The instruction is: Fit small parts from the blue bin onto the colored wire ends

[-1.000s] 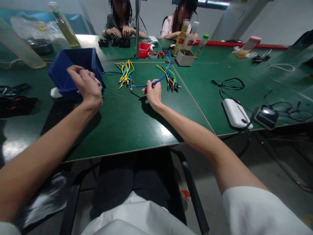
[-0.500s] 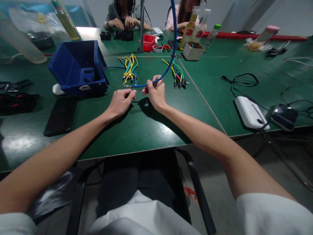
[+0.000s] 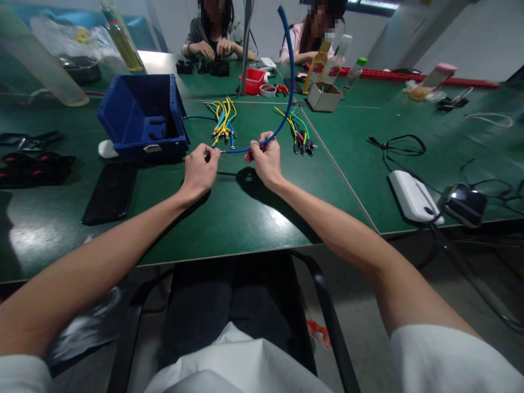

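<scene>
Cable, blue and fairly thick, occupies the centre of the frame, its lower stretch nearly level and the rest curving up to a free end near the top edge. The person's right hand, just right of centre, is closed in a pinch around it. The left hand, just left of centre, has thumb and fingertips drawn together at the cable's metal tip; whether they grip the tip or some small part cannot be told. Beyond the hands, on a green table, lie a bundle of yellow, green and blue wires and, farther right, a second bundle with black ends. Left of centre stands a blue bin holding small dark pieces, with a flat black slab in front. At the top, two people sit across the table.
</scene>
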`<state>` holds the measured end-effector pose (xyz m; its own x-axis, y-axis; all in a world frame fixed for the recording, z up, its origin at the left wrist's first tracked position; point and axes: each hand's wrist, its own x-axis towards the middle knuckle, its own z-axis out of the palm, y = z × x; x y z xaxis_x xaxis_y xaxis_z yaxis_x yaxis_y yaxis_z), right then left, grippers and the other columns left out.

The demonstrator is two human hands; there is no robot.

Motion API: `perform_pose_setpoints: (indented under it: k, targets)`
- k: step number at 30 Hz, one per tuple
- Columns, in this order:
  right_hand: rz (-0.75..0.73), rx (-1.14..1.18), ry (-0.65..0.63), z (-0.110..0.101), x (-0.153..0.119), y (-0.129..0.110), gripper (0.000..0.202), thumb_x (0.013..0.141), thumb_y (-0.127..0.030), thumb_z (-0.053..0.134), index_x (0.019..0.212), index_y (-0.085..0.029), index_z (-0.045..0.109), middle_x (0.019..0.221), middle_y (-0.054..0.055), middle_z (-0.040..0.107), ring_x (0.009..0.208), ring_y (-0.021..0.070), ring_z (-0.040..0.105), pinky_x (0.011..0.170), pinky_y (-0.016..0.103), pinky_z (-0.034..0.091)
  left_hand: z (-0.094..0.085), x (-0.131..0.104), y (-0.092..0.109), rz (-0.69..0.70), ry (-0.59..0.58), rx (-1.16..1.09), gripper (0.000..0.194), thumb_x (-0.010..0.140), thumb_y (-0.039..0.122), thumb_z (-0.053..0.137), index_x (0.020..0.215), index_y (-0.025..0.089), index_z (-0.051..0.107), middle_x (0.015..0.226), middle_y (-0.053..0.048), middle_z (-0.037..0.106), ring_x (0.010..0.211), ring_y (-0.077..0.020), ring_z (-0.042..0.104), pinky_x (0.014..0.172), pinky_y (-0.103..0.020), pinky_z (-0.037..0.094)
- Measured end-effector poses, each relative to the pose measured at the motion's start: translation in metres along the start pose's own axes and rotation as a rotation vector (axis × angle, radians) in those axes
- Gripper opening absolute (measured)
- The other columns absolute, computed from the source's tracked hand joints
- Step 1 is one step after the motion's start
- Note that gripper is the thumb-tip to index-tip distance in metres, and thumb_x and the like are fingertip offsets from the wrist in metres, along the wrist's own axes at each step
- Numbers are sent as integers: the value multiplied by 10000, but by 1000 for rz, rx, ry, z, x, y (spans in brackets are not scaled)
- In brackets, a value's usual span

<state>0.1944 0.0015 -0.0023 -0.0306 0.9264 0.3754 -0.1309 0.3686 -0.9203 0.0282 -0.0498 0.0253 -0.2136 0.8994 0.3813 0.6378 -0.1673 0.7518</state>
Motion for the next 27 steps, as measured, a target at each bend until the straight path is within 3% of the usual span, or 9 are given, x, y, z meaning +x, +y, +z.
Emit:
perform_pose_setpoints:
  k: [4,8,10,19,27]
  targets:
    - [-7,18,-17,-2,2,-5,348,899,-504,611,939,-269,357,668,-72,451,527,102,527,486,226,446,3,0,0,-128,-70,-145,192,848,330,507,705,202,494,593,9,469,575,-141,436,551,-255,330]
    - [12,62,-47,-1,1,-5,393,854,-498,671,918,-264,362,635,-86,445,511,95,519,477,214,424,1,-4,6,-366,-209,-475,167,797,306,452,675,223,374,517,60,287,407,-90,236,413,-226,202]
    - [30,66,-74,0,-1,-5,424,820,-497,708,900,-257,367,616,-93,452,500,87,519,478,206,416,-1,-6,9,-417,-256,-586,160,762,292,466,670,222,356,510,73,244,385,-73,181,388,-211,151]
    - [202,114,-244,9,-12,-17,519,695,-515,812,851,-240,401,646,-73,572,528,83,558,471,193,438,-2,-11,14,-361,-396,-655,186,772,298,511,657,200,403,505,70,252,380,-47,190,382,-176,128]
    - [251,140,-242,10,-11,-16,479,758,-472,787,874,-244,382,710,-50,603,656,119,657,541,207,510,6,-10,7,-196,-403,-456,223,854,372,524,717,199,491,512,49,330,407,-75,279,403,-210,212]
